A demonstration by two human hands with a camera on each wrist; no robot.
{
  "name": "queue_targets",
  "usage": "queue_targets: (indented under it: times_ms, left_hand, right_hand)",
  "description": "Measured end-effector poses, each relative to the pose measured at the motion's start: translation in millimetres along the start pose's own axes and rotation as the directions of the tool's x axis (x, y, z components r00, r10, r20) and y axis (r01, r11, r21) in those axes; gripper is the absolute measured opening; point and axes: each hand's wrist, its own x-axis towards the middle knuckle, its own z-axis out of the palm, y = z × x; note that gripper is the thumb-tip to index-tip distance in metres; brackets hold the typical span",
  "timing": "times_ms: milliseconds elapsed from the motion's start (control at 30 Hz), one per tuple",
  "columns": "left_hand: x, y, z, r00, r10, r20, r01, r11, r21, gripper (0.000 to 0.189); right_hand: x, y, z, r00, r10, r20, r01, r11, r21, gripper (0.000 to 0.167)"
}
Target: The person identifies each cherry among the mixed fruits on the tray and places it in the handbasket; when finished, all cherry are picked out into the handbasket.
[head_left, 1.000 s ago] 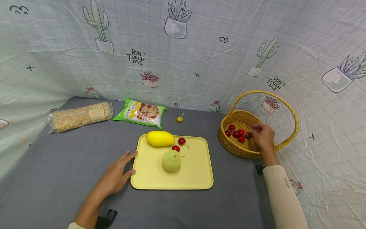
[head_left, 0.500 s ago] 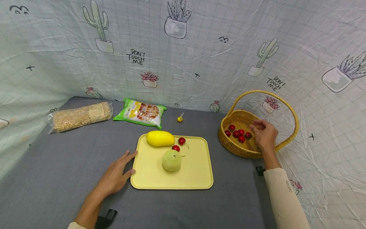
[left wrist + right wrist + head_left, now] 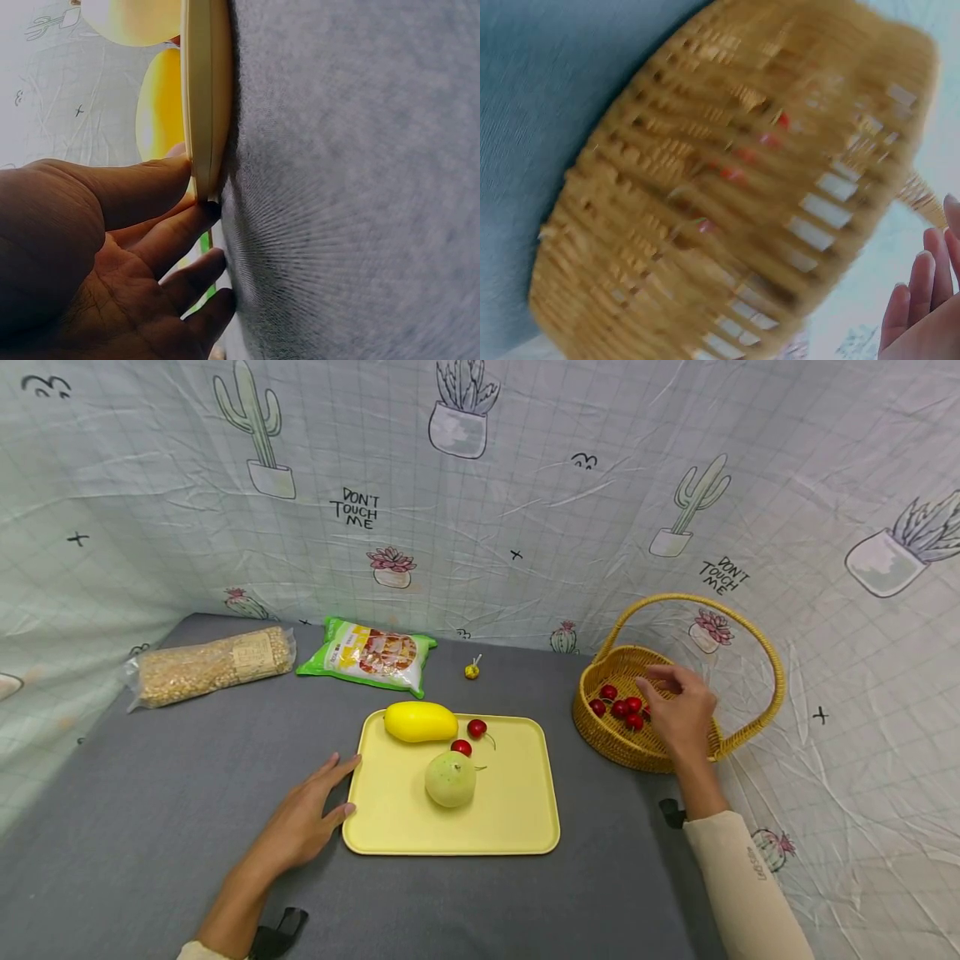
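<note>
In the head view, my left hand (image 3: 300,827) rests at the left edge of a yellow tray (image 3: 517,818); in the left wrist view its thumb and fingers touch the rim, fingers extended. The tray bears a yellow mango-shaped fruit (image 3: 420,722), two red cherries (image 3: 477,728) and a round pale green fruit (image 3: 450,779). My right hand (image 3: 686,714) hovers over a wicker basket (image 3: 618,747), thumb and fingers apart with nothing seen between them. Several cherries (image 3: 633,704) lie inside, one partly hidden by that hand. The right wrist view shows the basket blurred.
A clear bag of pale yellow beans or kernels (image 3: 217,668) and a green-and-white food packet (image 3: 371,653) lie at the back left. A tiny yellow ball-like item (image 3: 472,672) sits behind the tray. The basket's tall handle (image 3: 776,677) arches beside my right hand.
My right hand lifts back from the cherries, then shifts slightly left over the basket with its thumb and fingers spreading. The left hand and tray stay put.
</note>
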Motion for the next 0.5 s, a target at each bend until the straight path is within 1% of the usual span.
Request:
queue_targets:
  times_ms: [267,500]
  left_hand:
    - [0.3,0.8,0.0,1.0,-0.01,0.005,0.01,1.0,0.007,0.072]
    - [0.7,1.3,-0.1,1.0,-0.015,0.007,0.015,1.0,0.017,0.072]
  right_hand:
    - [-15.8,-31,9,0.994,-0.096,0.042,0.095,0.995,0.028,0.024]
    - [-31.3,-51,17,0.981,-0.157,0.114,0.149,0.986,0.082,0.021]
